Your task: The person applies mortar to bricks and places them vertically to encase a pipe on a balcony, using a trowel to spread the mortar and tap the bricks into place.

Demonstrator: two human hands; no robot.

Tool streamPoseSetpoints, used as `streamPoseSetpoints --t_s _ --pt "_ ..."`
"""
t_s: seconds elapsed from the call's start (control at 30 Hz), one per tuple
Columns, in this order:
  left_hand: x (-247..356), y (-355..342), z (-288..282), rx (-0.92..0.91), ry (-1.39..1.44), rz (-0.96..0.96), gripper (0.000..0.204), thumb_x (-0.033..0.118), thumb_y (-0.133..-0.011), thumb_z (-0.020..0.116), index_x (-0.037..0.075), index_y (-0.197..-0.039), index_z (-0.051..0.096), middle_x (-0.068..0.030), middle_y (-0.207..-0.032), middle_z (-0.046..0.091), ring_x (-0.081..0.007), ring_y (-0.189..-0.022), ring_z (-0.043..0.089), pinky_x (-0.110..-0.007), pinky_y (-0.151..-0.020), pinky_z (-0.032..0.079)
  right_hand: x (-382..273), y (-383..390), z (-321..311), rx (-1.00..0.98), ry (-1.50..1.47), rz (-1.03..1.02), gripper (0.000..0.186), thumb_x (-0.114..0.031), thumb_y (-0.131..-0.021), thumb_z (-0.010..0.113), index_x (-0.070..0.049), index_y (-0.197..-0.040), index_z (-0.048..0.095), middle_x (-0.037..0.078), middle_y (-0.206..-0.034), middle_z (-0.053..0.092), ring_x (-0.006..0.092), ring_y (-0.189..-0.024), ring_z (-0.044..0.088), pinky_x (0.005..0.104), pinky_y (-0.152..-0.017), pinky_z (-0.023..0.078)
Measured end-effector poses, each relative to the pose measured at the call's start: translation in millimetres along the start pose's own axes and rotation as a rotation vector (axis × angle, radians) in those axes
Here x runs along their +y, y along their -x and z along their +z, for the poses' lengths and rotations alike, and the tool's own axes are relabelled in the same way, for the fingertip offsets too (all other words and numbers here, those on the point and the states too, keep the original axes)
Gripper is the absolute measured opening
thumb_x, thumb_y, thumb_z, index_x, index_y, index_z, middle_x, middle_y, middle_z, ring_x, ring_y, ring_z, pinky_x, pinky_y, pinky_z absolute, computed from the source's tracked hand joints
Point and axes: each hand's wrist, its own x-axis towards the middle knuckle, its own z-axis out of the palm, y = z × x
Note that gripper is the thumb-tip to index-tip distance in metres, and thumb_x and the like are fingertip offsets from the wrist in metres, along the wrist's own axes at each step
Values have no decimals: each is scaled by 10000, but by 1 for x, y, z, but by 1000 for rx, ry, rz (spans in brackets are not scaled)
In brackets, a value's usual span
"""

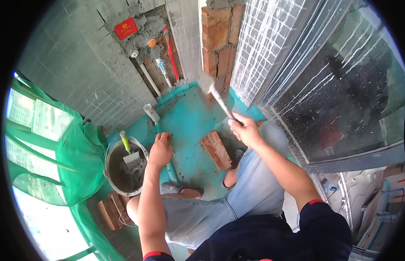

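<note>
In my right hand is a hammer with a mortar-smeared handle. Its grey head, blurred by motion, is raised toward the brick column in the corner. My left hand hovers above the green floor, between the mortar bucket and the loose brick. Its fingers are curled, and nothing shows in them. The loose red brick lies on the floor in front of my right foot. Inside the bucket, a trowel with a yellow-green handle rests on grey mortar.
An upright white pipe stub stands near the left wall, and a green pipe runs along the floor. Several bricks are stacked behind the bucket. Green netting hangs at left. A glass door stands at right.
</note>
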Motion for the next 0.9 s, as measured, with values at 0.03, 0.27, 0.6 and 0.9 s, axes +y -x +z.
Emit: streamPoseSetpoints --t_s 0.03,0.27,0.6,0.9 --pt "-3 11 1 -9 -24 -20 388 -3 -743 611 35 -1119 525 -191 -1099 560 -375 -948 588 -446 -821 491 11 2 8 17 98 49 433 -135 -950 613 -34 -1360 519 -57 -687 482 23 -514 402 219 -429 329" --pt "-10 47 55 -453 -310 -441 270 132 -765 669 44 -1020 676 -204 -1070 622 -400 -1020 602 -452 -855 505 17 4 -10 -121 -390 455 94 -184 -965 587 -100 -933 557 -22 -723 500 63 -540 455 228 -446 369" --pt "2 25 130 -525 -39 -636 151 111 -747 609 31 -848 688 -220 -1103 626 -399 -1059 579 -434 -867 493 -7 -1 -69 -117 -977 536 189 -160 -961 593 -47 -1109 559 -5 -798 505 36 -606 451 170 -484 375" --pt "75 8 257 -140 110 -97 234 114 -816 621 0 -1017 587 -225 -1077 599 -442 -955 589 -477 -830 502 -15 11 -91 106 -1392 511 121 -115 -921 612 -123 -850 514 -47 -688 436 37 -534 399 181 -459 346"
